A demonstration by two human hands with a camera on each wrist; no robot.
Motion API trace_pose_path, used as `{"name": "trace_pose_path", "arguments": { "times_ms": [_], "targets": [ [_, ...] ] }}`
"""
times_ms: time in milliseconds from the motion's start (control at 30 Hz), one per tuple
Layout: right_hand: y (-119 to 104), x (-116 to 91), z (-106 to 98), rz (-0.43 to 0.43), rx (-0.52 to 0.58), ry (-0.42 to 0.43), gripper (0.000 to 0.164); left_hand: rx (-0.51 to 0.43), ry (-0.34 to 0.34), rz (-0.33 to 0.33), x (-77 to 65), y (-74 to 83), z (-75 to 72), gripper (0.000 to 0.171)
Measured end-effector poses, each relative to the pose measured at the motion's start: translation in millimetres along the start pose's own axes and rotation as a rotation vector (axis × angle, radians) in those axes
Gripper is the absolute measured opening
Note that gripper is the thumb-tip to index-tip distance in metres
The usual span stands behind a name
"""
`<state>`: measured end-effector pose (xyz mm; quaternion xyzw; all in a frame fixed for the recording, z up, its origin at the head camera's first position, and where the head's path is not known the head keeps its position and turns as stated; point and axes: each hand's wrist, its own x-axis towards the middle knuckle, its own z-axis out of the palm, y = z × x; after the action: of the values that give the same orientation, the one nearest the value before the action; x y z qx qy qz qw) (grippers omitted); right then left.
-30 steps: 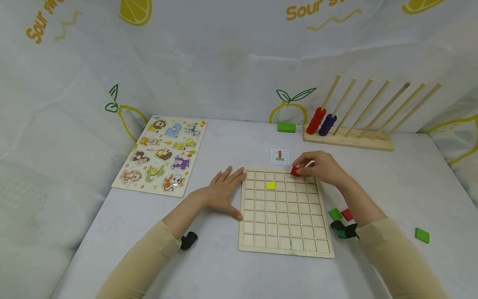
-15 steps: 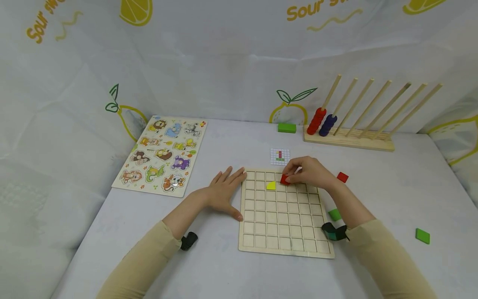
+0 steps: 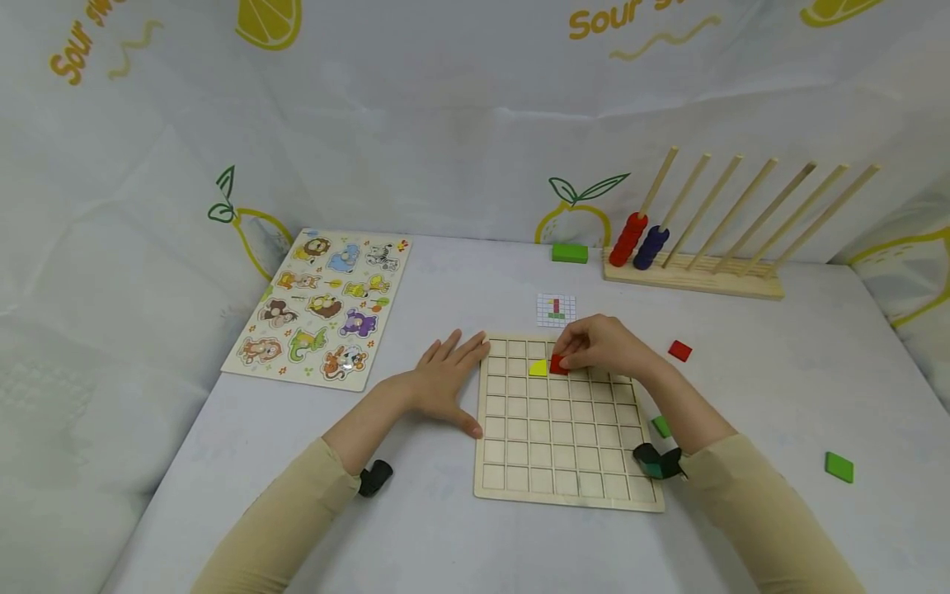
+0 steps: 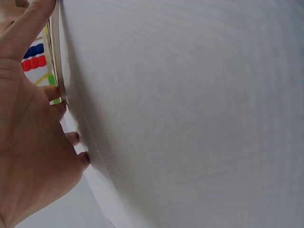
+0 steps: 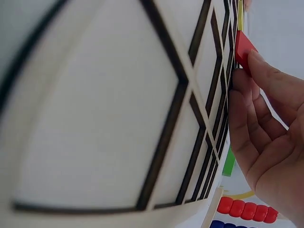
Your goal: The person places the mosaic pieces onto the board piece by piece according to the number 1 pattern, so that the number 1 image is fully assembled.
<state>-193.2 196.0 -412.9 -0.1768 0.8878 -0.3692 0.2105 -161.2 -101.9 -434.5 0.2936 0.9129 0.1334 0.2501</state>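
Observation:
A wooden grid board [image 3: 539, 431] lies on the white table. One cell near its top holds a yellow quarter-round tile [image 3: 538, 369]. My right hand [image 3: 607, 346] pinches a red square tile [image 3: 558, 365] just right of the yellow one, at the board's surface. In the right wrist view, thumb and fingers hold the red tile [image 5: 244, 50] tilted against the grid. My left hand [image 3: 444, 386] is spread flat, with thumb and fingertips touching the board's left edge. The left wrist view shows that palm [image 4: 38, 137] with its fingertips at the edge.
Behind the board lies a small pattern card [image 3: 557, 310]. A green block [image 3: 570, 253] and a peg abacus [image 3: 693, 282] stand at the back. An animal puzzle [image 3: 317, 312] lies left. To the right lie a red tile [image 3: 679, 351] and green tiles [image 3: 839, 467], one partly behind my wrist.
My right hand has carried the red tile leftward from the board's top edge to beside the yellow tile. The left hand has stayed in place.

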Motion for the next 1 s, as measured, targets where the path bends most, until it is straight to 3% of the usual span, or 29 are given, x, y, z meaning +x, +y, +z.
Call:
{"name": "trace_pose_path", "arguments": {
  "times_ms": [1000],
  "targets": [
    [-5.8,-0.9,3.4,0.026,-0.047,-0.023,0.005,0.007,-0.008,0.013,-1.7,0.9,-2.1,0.127]
  ]
}}
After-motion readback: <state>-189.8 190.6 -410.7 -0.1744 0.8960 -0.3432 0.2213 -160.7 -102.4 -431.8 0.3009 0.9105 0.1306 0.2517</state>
